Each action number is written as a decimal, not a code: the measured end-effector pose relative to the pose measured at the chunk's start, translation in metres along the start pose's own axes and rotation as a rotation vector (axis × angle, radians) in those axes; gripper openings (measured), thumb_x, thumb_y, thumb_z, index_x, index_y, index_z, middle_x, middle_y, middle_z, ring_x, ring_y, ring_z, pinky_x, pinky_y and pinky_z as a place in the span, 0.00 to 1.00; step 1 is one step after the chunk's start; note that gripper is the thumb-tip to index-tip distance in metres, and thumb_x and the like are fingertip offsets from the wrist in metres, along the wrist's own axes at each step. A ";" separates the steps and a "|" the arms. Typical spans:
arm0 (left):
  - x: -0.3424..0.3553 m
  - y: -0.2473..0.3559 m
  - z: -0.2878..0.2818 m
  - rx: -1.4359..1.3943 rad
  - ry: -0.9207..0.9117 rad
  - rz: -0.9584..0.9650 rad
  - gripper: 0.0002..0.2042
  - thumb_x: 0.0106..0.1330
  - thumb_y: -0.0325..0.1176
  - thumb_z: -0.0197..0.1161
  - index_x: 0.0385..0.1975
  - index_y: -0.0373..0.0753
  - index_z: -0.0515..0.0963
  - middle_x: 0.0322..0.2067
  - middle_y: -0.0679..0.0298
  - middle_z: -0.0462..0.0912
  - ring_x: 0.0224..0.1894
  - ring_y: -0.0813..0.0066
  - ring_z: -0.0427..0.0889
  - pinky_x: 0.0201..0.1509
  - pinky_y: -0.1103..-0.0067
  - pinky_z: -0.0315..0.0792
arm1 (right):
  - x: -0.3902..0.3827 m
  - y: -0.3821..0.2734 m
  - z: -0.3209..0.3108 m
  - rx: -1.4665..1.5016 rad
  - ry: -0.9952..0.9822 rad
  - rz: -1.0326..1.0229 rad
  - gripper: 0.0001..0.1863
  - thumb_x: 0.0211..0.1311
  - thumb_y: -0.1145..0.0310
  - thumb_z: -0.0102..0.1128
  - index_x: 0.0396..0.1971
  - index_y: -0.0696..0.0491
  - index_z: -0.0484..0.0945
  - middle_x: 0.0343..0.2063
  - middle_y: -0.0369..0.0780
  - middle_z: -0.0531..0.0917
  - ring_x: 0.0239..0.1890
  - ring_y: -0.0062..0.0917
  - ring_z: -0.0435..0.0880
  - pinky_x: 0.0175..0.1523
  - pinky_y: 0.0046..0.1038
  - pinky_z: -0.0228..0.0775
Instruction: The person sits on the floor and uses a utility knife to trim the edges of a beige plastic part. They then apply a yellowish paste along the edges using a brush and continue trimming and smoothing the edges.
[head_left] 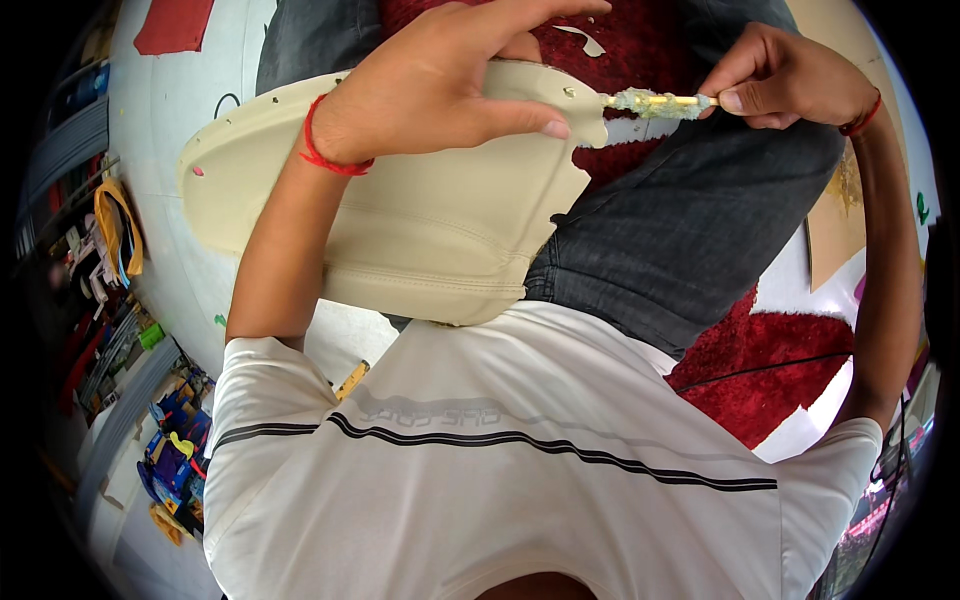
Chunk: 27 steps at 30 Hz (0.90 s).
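A beige stitched panel, leather-like, with a ragged right edge, lies tilted across my lap. My left hand is over its far edge, thumb stretched along the face and the forefinger pointing out to the right. Another fingertip is partly hidden near the edge. To the right, my right hand pinches the end of a thin yellow stick. Pale, fuzzy, glue-like clumps coat the stick's middle. Its left tip reaches the panel's upper right corner. Small holes and a pink spot mark the panel's border.
Dark red plush material lies under and beside my legs in grey jeans. A brown board stands to the right, with a black cable crossing the plush. Shelves with mixed goods line the left. A red piece lies at upper left.
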<state>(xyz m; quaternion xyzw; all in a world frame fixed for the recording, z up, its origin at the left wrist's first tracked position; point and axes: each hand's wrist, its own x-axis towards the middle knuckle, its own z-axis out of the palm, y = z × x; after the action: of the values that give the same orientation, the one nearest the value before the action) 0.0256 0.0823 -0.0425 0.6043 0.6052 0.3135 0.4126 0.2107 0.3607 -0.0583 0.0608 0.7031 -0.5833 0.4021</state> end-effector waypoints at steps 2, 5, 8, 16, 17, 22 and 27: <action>0.000 0.016 -0.007 0.090 -0.024 -0.029 0.37 0.62 0.29 0.73 0.71 0.36 0.63 0.28 0.57 0.83 0.30 0.69 0.84 0.38 0.76 0.74 | 0.001 -0.001 -0.002 -0.030 0.005 -0.004 0.11 0.75 0.73 0.58 0.46 0.63 0.87 0.14 0.29 0.69 0.15 0.11 0.58 0.19 0.19 0.45; -0.001 0.001 -0.007 -0.056 -0.042 -0.010 0.34 0.67 0.28 0.68 0.72 0.35 0.61 0.29 0.59 0.83 0.31 0.73 0.81 0.39 0.76 0.73 | 0.007 0.005 -0.001 -0.013 0.029 -0.082 0.11 0.76 0.72 0.58 0.45 0.62 0.87 0.15 0.29 0.70 0.16 0.11 0.60 0.20 0.19 0.47; 0.000 -0.008 -0.008 -0.130 -0.069 -0.007 0.30 0.72 0.28 0.62 0.72 0.33 0.60 0.30 0.61 0.83 0.32 0.76 0.79 0.39 0.77 0.72 | 0.012 0.012 0.004 0.134 0.014 -0.114 0.12 0.76 0.71 0.57 0.46 0.61 0.87 0.17 0.29 0.72 0.18 0.11 0.62 0.22 0.19 0.50; 0.003 0.009 -0.017 -0.149 -0.186 -0.201 0.28 0.73 0.28 0.56 0.72 0.33 0.60 0.35 0.61 0.83 0.37 0.74 0.80 0.42 0.75 0.73 | 0.018 0.023 0.000 -0.183 0.276 -0.252 0.13 0.75 0.65 0.61 0.39 0.58 0.90 0.16 0.31 0.73 0.18 0.13 0.65 0.23 0.21 0.55; 0.005 0.001 -0.014 -0.157 -0.188 -0.150 0.30 0.71 0.27 0.57 0.72 0.34 0.60 0.35 0.61 0.82 0.37 0.74 0.80 0.43 0.75 0.73 | 0.005 -0.006 0.003 -0.183 0.309 -0.072 0.10 0.73 0.69 0.63 0.42 0.60 0.88 0.23 0.33 0.80 0.25 0.17 0.73 0.32 0.22 0.64; -0.002 0.000 -0.007 -0.178 -0.140 -0.045 0.38 0.61 0.25 0.64 0.73 0.34 0.58 0.37 0.60 0.84 0.40 0.71 0.82 0.48 0.76 0.75 | 0.017 -0.036 0.016 -0.250 0.501 -0.219 0.09 0.67 0.70 0.69 0.38 0.61 0.88 0.27 0.37 0.86 0.31 0.19 0.80 0.37 0.23 0.72; 0.005 0.021 -0.009 -0.098 -0.200 -0.053 0.41 0.58 0.26 0.68 0.73 0.36 0.57 0.39 0.55 0.85 0.43 0.66 0.84 0.51 0.74 0.75 | 0.019 -0.041 0.022 -0.375 0.561 -0.077 0.13 0.65 0.62 0.73 0.28 0.58 0.89 0.22 0.34 0.84 0.25 0.16 0.76 0.31 0.25 0.67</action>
<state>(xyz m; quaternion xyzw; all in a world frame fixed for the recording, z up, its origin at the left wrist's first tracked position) 0.0281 0.0894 -0.0201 0.5954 0.5609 0.2698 0.5080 0.1863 0.3214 -0.0385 0.1175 0.8832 -0.4190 0.1749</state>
